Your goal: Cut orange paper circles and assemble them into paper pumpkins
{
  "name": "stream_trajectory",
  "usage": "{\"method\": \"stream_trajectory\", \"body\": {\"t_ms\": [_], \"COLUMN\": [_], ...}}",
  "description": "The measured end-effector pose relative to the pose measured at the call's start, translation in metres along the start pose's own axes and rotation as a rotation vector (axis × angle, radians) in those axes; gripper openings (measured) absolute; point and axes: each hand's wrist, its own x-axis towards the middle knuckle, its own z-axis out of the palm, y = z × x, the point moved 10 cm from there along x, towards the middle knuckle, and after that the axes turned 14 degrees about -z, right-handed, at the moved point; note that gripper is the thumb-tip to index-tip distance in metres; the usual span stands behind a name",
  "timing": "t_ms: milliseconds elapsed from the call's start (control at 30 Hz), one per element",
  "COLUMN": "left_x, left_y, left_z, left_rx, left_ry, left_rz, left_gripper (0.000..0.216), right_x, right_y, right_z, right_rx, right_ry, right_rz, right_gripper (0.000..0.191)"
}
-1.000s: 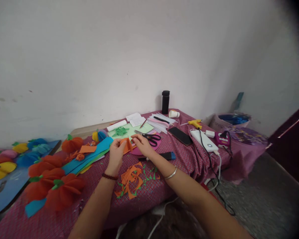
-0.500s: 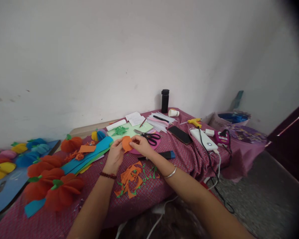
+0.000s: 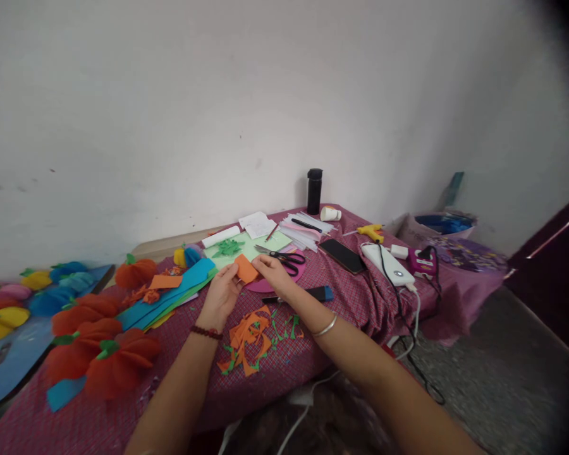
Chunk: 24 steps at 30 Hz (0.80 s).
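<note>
Between my hands is a small piece of orange paper (image 3: 246, 269), roughly square with one rounded side. My left hand (image 3: 222, 294) pinches its left edge between thumb and fingers. At its right edge, the fingertips of my right hand (image 3: 274, 275) are closed together on the paper. Black-handled scissors (image 3: 291, 260) lie just beyond my right hand, partly over a pink disc (image 3: 298, 278). Below the hands, orange paper scraps (image 3: 249, 338) and thin green scraps (image 3: 284, 332) are strewn on the checked cloth (image 3: 313, 360). A box cutter (image 3: 320, 294) lies partly under my right forearm.
Several orange paper pumpkins (image 3: 123, 366) and blue paper strips (image 3: 175, 294) lie at left. Behind are green cut pieces (image 3: 227, 247) and glue sticks (image 3: 303, 232). At right are a phone (image 3: 342, 256), a yellow glue gun (image 3: 370, 232), a white power bank (image 3: 387, 265), cables and a black bottle (image 3: 314, 193).
The orange paper has turned and tilted in my hands, showing a squarer outline. My right fingers have shifted slightly outward to its right edge.
</note>
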Motion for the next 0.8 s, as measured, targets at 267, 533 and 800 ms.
{"method": "stream_trajectory", "body": {"t_ms": [267, 533, 800], "left_x": [0.007, -0.001, -0.008], "left_y": [-0.007, 0.006, 0.019], "left_z": [-0.002, -0.006, -0.012], "left_rx": [-0.064, 0.120, 0.287], "left_ry": [-0.034, 0.091, 0.238], "left_rz": [-0.052, 0.113, 0.259], "left_gripper": [0.012, 0.028, 0.030], "right_x": [-0.007, -0.004, -0.007], "right_y": [0.007, 0.010, 0.019], "right_z": [0.015, 0.010, 0.019], "right_rx": [0.175, -0.053, -0.346], "right_ry": [-0.078, -0.080, -0.234], "right_rz": [0.118, 0.034, -0.043], "right_gripper": [0.038, 0.028, 0.013]}}
